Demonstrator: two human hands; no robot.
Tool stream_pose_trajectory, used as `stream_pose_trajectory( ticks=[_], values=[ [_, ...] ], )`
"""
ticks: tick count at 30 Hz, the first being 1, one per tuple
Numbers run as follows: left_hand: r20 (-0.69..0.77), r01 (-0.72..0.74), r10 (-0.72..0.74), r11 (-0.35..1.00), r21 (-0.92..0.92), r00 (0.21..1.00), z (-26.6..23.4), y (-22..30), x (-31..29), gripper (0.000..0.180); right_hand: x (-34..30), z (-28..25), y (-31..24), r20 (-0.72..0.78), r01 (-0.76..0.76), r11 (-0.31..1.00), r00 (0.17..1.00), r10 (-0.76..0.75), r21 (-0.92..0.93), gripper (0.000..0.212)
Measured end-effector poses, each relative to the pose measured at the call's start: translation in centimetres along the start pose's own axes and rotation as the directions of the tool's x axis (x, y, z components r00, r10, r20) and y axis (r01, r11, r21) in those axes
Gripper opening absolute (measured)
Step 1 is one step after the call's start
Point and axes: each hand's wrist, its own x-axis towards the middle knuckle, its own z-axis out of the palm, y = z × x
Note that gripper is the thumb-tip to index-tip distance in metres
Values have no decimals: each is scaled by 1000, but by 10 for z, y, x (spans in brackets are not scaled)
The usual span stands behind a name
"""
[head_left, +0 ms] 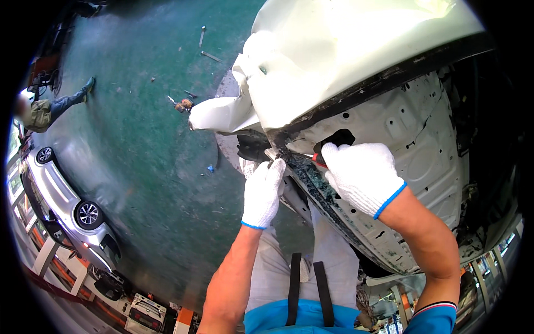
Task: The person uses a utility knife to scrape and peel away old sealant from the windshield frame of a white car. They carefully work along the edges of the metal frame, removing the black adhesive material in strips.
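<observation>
Both my hands wear white knitted gloves with blue cuffs. My right hand [361, 175] is closed around the red handle of a screwdriver [319, 160], most of it hidden by the glove. Its thin shaft points left to the torn corner of a dented white car body [317, 72]. At that corner my left hand [263, 189] pinches the metal edge [272, 154] with its fingertips. Below the dark seam lies a bare inner panel [411, 133] with holes, its lower edge crusted with broken bits.
Bent sheet metal [222, 113] juts out at left. On the green floor [150, 183] lie loose tools [202, 36], small brown parts [182, 104] and a blue scrap [210, 168]. A silver car [67, 206] stands far left, with another person [55, 108] beyond it.
</observation>
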Motion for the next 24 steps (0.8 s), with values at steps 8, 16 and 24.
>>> stream_pose_trajectory(
  ticks=[8,16,24],
  values=[
    [65,191,-183,969,-159,981,-5,-2,4,36,1,12,0,-9,4,998,1000,-4,62,15],
    [100,178,-166,976,-127,981,-12,-6,11,33,5,-4,-7,185,-92,991,980,74,95,21],
    [181,287,-262,949,-127,948,-27,7,19,34,2,5,-7,183,-71,994,981,55,79,23]
  ],
)
